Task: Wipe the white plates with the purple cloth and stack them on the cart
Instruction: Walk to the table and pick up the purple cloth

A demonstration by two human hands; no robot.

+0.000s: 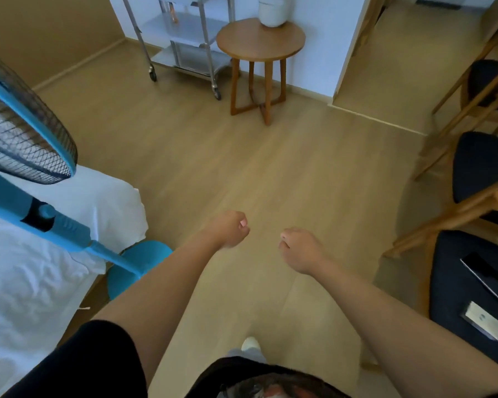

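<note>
Left hand (231,228) and right hand (299,249) both curled into loose fists, holding nothing, hovering apart over pale wood-plank floor (270,168). Metal wheeled cart (184,44) with flat steel shelves far ahead by white wall, just left of round wooden counter (260,38) carrying smooth white rounded vessel (272,11); no plates or purple cloth discernible. Blue mesh-guard fan (26,133) beside rumpled white bed (41,254) at left, dark-cushioned wooden chairs (483,168) at right.

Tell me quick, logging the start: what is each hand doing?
Left hand: fingers curled into a fist, holding nothing.
Right hand: fingers curled, holding nothing.
</note>
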